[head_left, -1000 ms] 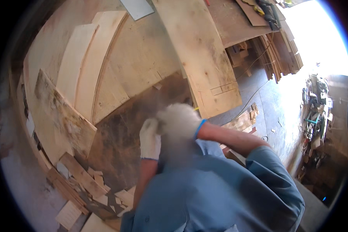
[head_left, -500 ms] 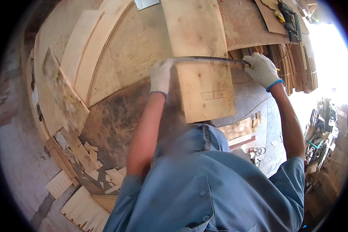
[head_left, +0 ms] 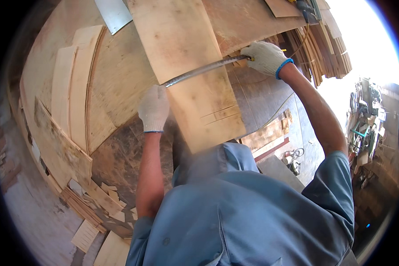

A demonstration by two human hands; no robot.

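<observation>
Bright daylight flooded a cluttered woodworking shop from the right, where a stack of wooden strips [head_left: 317, 60] sat beneath a brown tabletop [head_left: 241, 24] and beside the bluish-grey floor [head_left: 306, 164]. Broken wood scraps [head_left: 113, 199] lay at lower left. At the centre, a long pale wooden board [head_left: 181, 40] reached toward a person in a blue-grey shirt [head_left: 252, 217], with thin dark lines across its near end. Both hands wore white knitted gloves. Between them, a steel tape measure [head_left: 199, 71] spanned the board's width, roughly square to its long edges. The right hand [head_left: 265, 58], beyond the right edge, had its fingers wrapped around the body of the tape; the left hand [head_left: 154, 108] was at the blade's other end, just beside the left edge, its fingers hidden, so their grip could not be told. The blade seemed slightly bowed; a careful worker would probably have kept it taut, flat and square, its end flush with the edge, and read it from straight above.
</observation>
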